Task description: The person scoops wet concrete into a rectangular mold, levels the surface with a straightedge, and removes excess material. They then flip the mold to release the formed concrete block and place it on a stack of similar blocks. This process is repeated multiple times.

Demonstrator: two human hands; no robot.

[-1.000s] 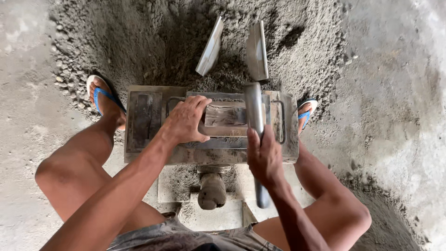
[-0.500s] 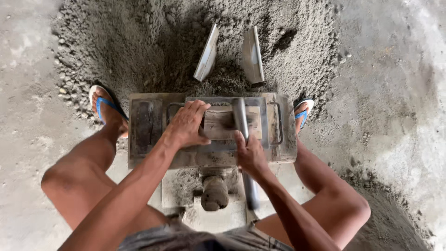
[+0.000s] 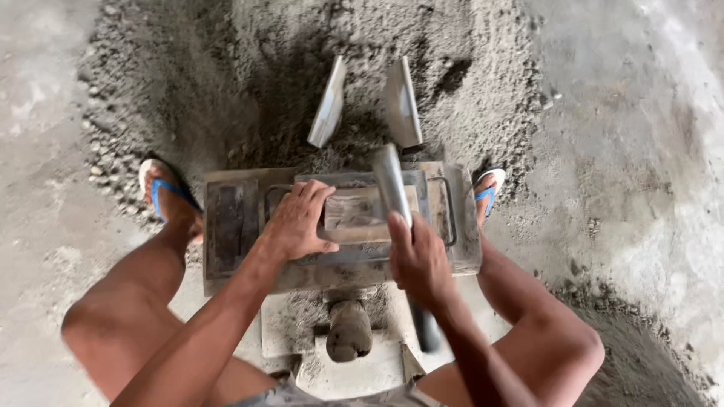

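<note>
My left hand lies flat with fingers spread on the top of a grey metal block mould, pressing the left part of its lid plate. My right hand is closed around a grey metal bar that slants up across the mould's right half. The bar's dark lower end sticks out below my hand. The mould sits between my knees on a mortar-caked base.
A heap of grey sand-cement mix lies beyond the mould, with two metal plates stuck upright in it. My feet in blue sandals flank the mould. A rounded lump sits on the base below. Concrete floor surrounds.
My right hand has slid the bar leftwards and tilted it, so its upper end now points up over the mould's lid. My left hand has stayed on the lid.
</note>
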